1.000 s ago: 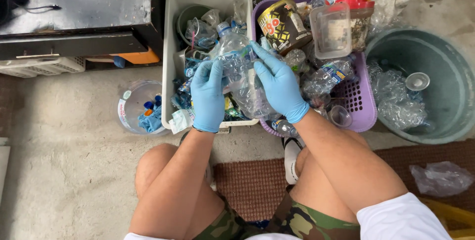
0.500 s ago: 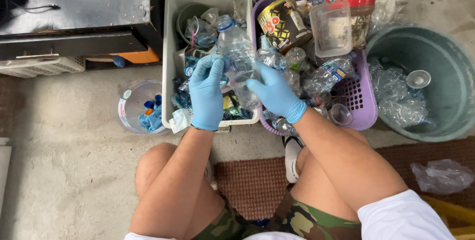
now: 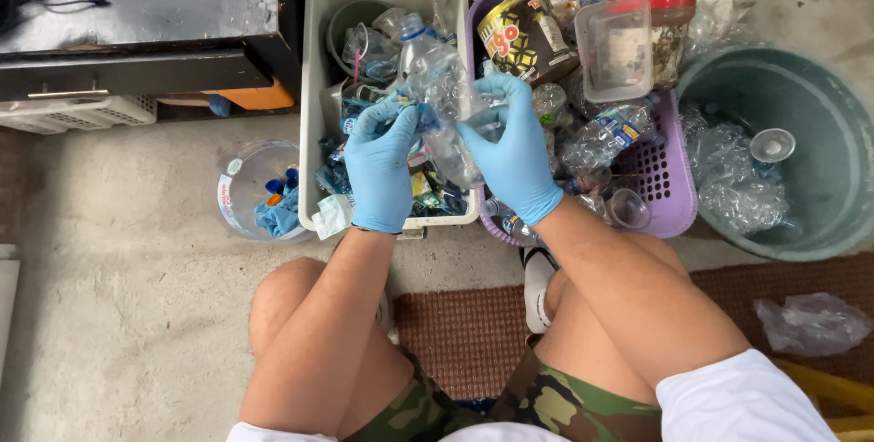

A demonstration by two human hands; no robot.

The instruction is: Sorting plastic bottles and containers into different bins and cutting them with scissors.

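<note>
The person is sitting low on the floor and holding a clear plastic bottle up over the white bin. Both hands are wearing blue gloves. The left hand is curling round the bottle's left side, with its fingers pinching at the band near the middle. The right hand is wrapping round the other side and squeezing the lower part, so the bottle is looking a bit squashed. Neither hand is spread out; both are closing tight on the bottle.

It looks to me like the person is peeling the wrapper off this bottle. The next move is calling for a firm hold with the right hand while the left fingers are pulling the band away.

A purple basket of more bottles is sitting just beside the bin, a green tub is standing to the right, and a small round tub of caps is sitting to the left.
</note>
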